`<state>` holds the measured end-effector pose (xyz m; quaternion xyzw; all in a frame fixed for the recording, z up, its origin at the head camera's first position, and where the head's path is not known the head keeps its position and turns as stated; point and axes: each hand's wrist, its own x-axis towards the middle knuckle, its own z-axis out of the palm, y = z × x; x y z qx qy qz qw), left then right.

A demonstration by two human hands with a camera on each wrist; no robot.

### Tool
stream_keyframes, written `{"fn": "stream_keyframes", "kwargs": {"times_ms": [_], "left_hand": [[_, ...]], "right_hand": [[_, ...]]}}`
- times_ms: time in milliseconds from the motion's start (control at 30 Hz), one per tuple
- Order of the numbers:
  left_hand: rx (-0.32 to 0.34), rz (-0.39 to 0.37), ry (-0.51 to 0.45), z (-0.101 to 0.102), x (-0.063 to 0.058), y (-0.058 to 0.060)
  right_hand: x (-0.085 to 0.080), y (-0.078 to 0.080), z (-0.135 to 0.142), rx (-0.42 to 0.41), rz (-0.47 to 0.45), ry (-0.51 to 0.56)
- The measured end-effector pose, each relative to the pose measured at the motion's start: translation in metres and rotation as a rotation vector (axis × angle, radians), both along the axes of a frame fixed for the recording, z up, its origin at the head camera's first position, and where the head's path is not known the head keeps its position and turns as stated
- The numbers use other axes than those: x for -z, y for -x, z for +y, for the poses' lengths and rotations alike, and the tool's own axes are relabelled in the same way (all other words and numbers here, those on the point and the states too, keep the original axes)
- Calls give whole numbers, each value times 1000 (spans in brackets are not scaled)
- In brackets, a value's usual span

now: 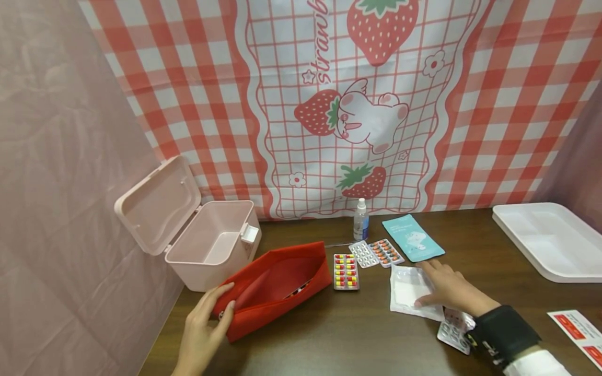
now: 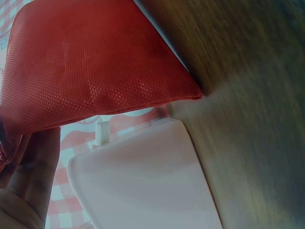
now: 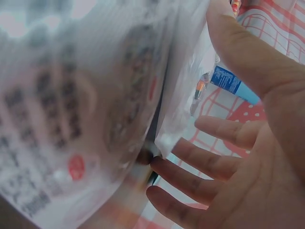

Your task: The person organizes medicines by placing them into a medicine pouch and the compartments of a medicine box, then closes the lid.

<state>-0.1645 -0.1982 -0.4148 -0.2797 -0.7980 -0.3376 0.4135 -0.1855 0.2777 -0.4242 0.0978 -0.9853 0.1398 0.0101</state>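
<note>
My left hand (image 1: pixel 202 324) grips the near left end of an open red zippered pouch (image 1: pixel 277 316), with something thin and striped inside it. In the left wrist view the red pouch (image 2: pixel 95 57) spreads past the fingers. My right hand (image 1: pixel 449 287) reaches over a flat white packet (image 1: pixel 406 292) with a pale square in it, its thumb at the packet and its fingers spread. In the right wrist view the fingers (image 3: pixel 209 160) lie loosely extended beside a clear edge. Under the right wrist lies a blister pack (image 1: pixel 453 337); a printed clear wrapper (image 3: pixel 71 119) looms close.
A pink box (image 1: pixel 213 269) stands lid-up at left. Capsule blister packs (image 1: pixel 346 271), a silver tablet blister (image 1: pixel 364 254), an orange-green capsule blister (image 1: pixel 386 253), a spray bottle (image 1: pixel 361 222) and a teal packet (image 1: pixel 413 237) lie behind. At right are a white tray (image 1: pixel 522 245) and a red-white card (image 1: pixel 576 331).
</note>
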Motion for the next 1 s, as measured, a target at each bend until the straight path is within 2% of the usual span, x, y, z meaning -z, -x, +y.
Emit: {"fn": "stream_keyframes", "kwargs": {"times_ms": [200, 633, 900, 1000], "left_hand": [[5, -1, 0, 0, -1, 0], [10, 6, -2, 0, 0, 0], [14, 4, -3, 0, -1, 0], [9, 4, -3, 0, -1, 0]], "right_hand": [[0, -1, -2, 11, 63, -9], [-2, 1, -5, 33, 113, 32], [-8, 1, -9, -36, 244, 152], [-11, 1, -10, -79, 337, 177]]}}
